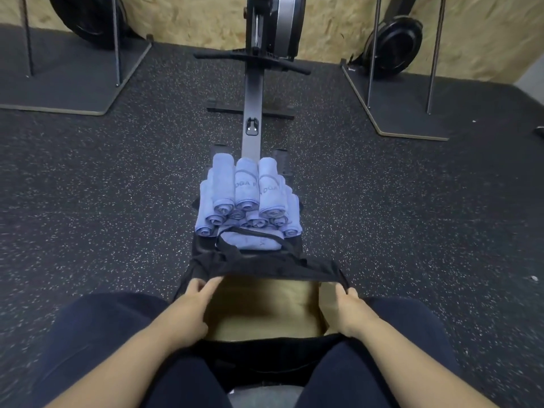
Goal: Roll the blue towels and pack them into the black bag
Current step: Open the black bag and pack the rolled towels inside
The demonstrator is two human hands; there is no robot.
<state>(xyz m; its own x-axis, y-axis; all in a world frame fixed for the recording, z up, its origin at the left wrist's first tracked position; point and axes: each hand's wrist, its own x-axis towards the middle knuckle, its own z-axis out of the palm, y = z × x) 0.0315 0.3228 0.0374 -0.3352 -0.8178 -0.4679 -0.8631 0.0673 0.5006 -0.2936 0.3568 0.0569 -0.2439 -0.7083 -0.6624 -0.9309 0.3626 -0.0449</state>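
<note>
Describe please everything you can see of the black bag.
The black bag looks like soft fabric with a tan lining. It lies between the person's knees, mouth up and stretched wide open; no towel shows inside. The left hand holds its left rim and the right hand holds its right rim. One thin black handle loops over a flat blue towel just beyond the far rim, in front of the rolled towels.

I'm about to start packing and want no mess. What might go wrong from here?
The towels are stacked several layers high on the narrow rower; pulling one may topple others onto the floor. The bag stays open only by the left hand and right hand; freeing one may let it sag.
</note>
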